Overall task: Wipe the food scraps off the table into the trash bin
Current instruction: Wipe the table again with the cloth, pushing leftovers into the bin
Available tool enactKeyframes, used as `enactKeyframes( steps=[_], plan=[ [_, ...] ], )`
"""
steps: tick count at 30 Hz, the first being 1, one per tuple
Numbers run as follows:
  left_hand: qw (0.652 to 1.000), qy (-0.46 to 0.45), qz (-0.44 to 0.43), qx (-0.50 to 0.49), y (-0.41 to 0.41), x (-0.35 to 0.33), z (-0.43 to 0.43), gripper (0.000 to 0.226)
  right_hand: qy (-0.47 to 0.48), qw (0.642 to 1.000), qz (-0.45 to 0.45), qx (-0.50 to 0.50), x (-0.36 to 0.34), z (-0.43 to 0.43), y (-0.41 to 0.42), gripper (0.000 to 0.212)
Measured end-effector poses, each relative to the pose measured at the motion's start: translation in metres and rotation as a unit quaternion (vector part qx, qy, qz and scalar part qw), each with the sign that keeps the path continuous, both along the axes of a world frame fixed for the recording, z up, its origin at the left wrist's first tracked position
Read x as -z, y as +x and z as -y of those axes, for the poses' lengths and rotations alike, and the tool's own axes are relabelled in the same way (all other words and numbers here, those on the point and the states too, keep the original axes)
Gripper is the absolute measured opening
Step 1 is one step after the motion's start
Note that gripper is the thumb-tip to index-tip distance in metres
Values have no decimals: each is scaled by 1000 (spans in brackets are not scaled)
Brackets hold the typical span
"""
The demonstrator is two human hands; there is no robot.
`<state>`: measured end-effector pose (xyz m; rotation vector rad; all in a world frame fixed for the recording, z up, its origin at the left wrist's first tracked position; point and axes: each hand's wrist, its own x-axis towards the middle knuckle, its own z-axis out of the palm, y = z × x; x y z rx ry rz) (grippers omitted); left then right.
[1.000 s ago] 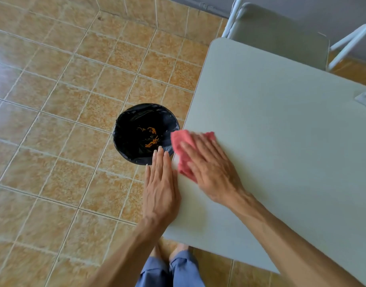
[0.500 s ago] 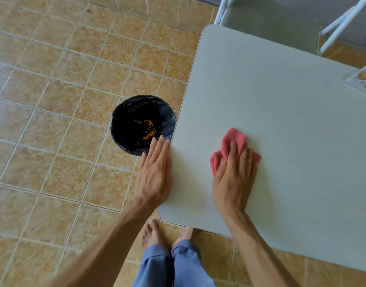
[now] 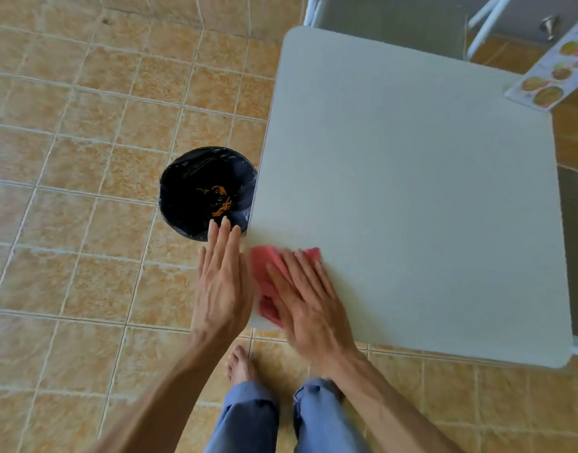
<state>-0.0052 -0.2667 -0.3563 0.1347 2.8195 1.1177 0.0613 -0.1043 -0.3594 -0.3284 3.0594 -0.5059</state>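
Note:
A pale grey table (image 3: pixel 411 191) fills the right side. My right hand (image 3: pixel 310 305) lies flat on a pink cloth (image 3: pixel 264 266) at the table's near left corner. My left hand (image 3: pixel 222 282) is held flat with fingers together just off the table's left edge, beside the cloth. A round bin with a black liner (image 3: pixel 189 188) stands on the floor against the table's left edge, just beyond my left fingertips. Orange scraps (image 3: pixel 220 199) lie inside it. I see no scraps on the tabletop.
A grey folding chair (image 3: pixel 389 24) with white legs stands at the table's far side. A picture card with food photos (image 3: pixel 555 70) overhangs the far right corner. My feet and blue trousers (image 3: pixel 248 416) are below the near edge on the orange tiled floor.
My right hand has swept the cloth left, from further in on the table to its near left corner beside my left hand. The view has shifted to show more of the table.

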Motion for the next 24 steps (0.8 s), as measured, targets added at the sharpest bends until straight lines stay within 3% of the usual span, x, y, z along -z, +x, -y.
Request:
enactKeyframes(
  steps=[3, 4, 8, 11, 13, 16, 21, 24],
  plan=[
    [995, -3, -57, 81, 8, -9, -31, 49, 43, 974, 12, 222, -1, -37, -3, 53],
    [994, -10, -53, 97, 10, -9, -42, 50, 53, 966, 18, 251, -2, -39, -1, 54],
    [990, -53, -27, 131, 19, 6, -73, 53, 35, 998, 8, 60, -4, -59, 16, 52],
    [984, -124, -32, 126, 22, 13, -82, 56, 15, 985, -9, 170, -3, -96, 28, 54],
    [983, -135, -32, 119, 24, 11, -86, 58, -29, 965, -18, 260, -8, -119, 43, 55],
    [981, -135, -32, 135, 33, 0, -109, 58, -70, 948, -14, 310, -19, -159, 73, 50],
    [968, -87, -39, 231, 73, -15, -218, 55, -25, 930, -23, 366, -31, -231, 113, 53],
    [954, -78, -48, 287, 97, -18, -290, 56, 25, 926, -9, 377, -26, -275, 129, 74]
  ],
)
